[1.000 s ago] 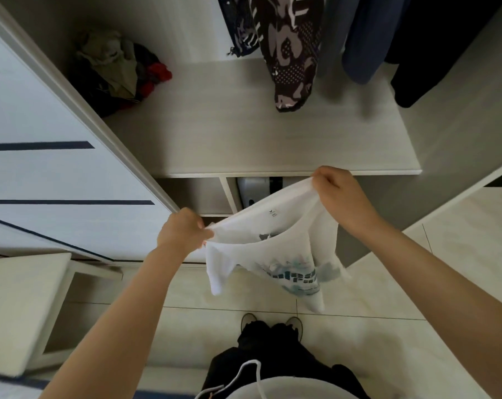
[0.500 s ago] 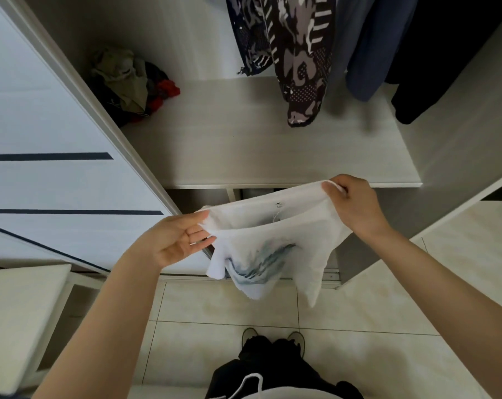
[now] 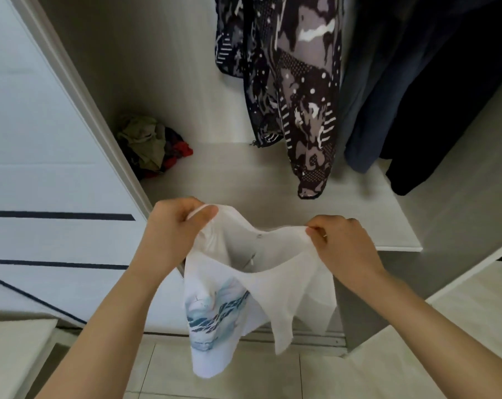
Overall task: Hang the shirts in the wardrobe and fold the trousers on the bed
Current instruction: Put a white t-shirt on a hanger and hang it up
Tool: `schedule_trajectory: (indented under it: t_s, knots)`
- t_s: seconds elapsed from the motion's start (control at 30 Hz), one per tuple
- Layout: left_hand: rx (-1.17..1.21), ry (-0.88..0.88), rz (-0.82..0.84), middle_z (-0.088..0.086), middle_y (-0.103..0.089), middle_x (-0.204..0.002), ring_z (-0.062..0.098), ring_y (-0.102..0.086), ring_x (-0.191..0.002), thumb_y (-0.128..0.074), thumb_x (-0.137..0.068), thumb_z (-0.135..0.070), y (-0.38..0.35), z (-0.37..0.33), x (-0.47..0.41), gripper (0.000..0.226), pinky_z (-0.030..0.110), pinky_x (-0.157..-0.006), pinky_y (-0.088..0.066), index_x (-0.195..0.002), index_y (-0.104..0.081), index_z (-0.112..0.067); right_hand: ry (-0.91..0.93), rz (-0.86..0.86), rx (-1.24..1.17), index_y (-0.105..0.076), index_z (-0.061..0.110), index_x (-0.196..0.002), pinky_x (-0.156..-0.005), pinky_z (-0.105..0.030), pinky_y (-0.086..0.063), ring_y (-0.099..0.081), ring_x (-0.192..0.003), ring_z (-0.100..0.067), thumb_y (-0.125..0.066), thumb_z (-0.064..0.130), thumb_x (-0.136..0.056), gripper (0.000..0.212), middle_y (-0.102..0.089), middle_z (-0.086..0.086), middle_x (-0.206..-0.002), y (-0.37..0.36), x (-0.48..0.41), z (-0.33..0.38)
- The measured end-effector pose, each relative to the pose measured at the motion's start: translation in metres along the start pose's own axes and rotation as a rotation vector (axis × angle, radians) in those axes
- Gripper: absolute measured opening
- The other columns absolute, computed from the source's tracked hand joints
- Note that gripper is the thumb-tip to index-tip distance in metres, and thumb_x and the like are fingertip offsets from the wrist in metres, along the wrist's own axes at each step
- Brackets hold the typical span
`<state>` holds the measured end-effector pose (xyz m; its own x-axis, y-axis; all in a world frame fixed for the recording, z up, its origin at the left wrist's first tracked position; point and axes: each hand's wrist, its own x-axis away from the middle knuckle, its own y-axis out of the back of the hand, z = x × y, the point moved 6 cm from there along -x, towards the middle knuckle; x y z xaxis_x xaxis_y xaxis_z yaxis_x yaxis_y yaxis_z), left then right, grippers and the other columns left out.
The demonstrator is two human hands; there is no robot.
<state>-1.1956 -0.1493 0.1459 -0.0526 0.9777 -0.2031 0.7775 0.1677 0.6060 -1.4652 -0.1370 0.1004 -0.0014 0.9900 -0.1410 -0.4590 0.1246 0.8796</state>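
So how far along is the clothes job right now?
Some hanging looks done: a patterned garment and dark garments hang in the wardrobe. In hand: the left hand and right hand each grip the top edge of a white shirt before the shelf; no hanger shows on it. Left: hanging this shirt, perhaps the crumpled pile in the shelf corner. No trousers or bed are in view.

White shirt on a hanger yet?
No, the left hand and right hand grip the white shirt by its top edge; no hanger shows.
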Motion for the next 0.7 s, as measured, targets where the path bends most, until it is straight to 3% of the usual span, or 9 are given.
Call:
schedule_trajectory:
  t_s: [0.13,0.23,0.3,0.4,0.5,0.7]
  knots:
    - [-0.047,-0.075,-0.016,-0.013,-0.058,-0.056,0.005,-0.056,-0.057,-0.065,-0.093,-0.027,0.022,-0.030,-0.025,0.030,0.011,-0.056,-0.041,-0.064,-0.064,-0.018,0.150,-0.062,0.075,-0.065,0.027,-0.094,-0.067,-0.035,-0.052,-0.062,-0.072,-0.021,-0.053,0.027,-0.097,0.012,-0.068,0.003,-0.078,0.038,-0.005,0.054]
    - [-0.098,-0.134,-0.046,-0.011,-0.064,-0.072,0.008,-0.060,-0.068,-0.063,-0.093,-0.033,0.038,-0.055,-0.045,0.022,0.017,-0.063,-0.044,-0.076,-0.069,-0.021,0.333,-0.143,0.011,-0.061,0.027,-0.113,-0.068,-0.035,-0.054,-0.066,-0.073,-0.014,-0.053,0.039,-0.097,0.022,-0.070,0.008,-0.080,0.073,-0.009,0.107]
    - [-0.134,-0.188,-0.084,-0.013,-0.063,-0.072,0.007,-0.059,-0.069,-0.063,-0.093,-0.035,0.053,-0.073,-0.059,0.020,0.016,-0.063,-0.043,-0.077,-0.069,-0.025,0.424,-0.148,0.019,-0.058,0.028,-0.114,-0.073,-0.034,-0.054,-0.065,-0.077,-0.009,-0.047,0.044,-0.098,0.026,-0.069,0.010,-0.087,0.092,-0.015,0.139]
    - [-0.186,-0.277,-0.102,-0.012,-0.063,-0.070,0.007,-0.059,-0.069,-0.064,-0.092,-0.034,0.076,-0.098,-0.079,0.019,0.022,-0.065,-0.045,-0.074,-0.068,-0.029,0.539,-0.190,0.090,-0.055,0.024,-0.105,-0.075,-0.038,-0.052,-0.062,-0.079,-0.016,-0.037,0.043,-0.099,0.026,-0.063,0.007,-0.089,0.120,-0.028,0.179]
    - [-0.256,-0.354,-0.135,-0.014,-0.054,-0.058,0.007,-0.053,-0.058,-0.067,-0.091,-0.030,0.101,-0.123,-0.101,0.036,0.020,-0.057,-0.035,-0.059,-0.052,-0.040,0.610,-0.302,0.156,-0.055,0.022,-0.104,-0.076,-0.039,-0.051,-0.061,-0.082,-0.021,-0.035,0.039,-0.100,0.026,-0.061,0.005,-0.090,0.159,-0.051,0.217]
    - [-0.365,-0.498,-0.255,-0.010,-0.057,-0.062,0.009,-0.056,-0.062,-0.065,-0.093,-0.034,0.148,-0.176,-0.136,0.033,0.029,-0.060,-0.046,-0.064,-0.050,-0.041,0.661,-0.467,0.238,-0.056,0.017,-0.103,-0.073,-0.040,-0.052,-0.062,-0.087,-0.025,-0.041,0.036,-0.099,0.025,-0.063,-0.001,-0.092,0.230,-0.105,0.275]
